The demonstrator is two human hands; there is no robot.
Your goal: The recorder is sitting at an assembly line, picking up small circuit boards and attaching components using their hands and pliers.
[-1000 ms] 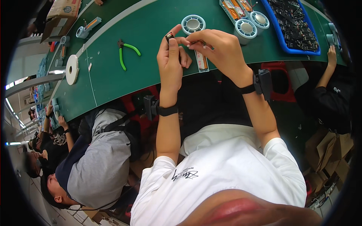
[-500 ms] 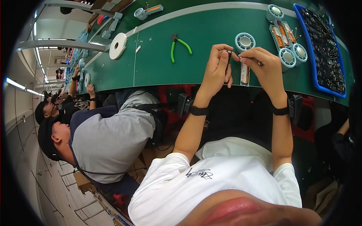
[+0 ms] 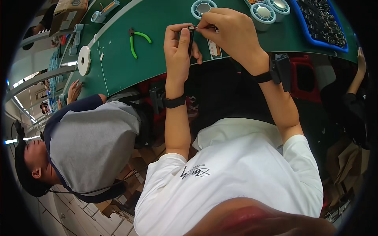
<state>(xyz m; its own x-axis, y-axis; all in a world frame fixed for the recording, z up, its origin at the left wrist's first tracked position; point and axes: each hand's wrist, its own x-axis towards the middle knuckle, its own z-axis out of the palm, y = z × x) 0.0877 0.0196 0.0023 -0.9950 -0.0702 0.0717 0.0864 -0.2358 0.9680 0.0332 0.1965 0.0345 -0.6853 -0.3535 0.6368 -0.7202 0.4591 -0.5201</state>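
Gripping the black part [image 3: 191, 39], the left hand [image 3: 177, 51] is probably needing stillness; at two o'clock, the right hand [image 3: 233, 32] is pinching a tiny piece [image 3: 196, 28].

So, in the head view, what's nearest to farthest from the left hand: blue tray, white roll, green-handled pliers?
1. Green-handled pliers, left of the left hand
2. White roll, farther left
3. Blue tray, over on the right
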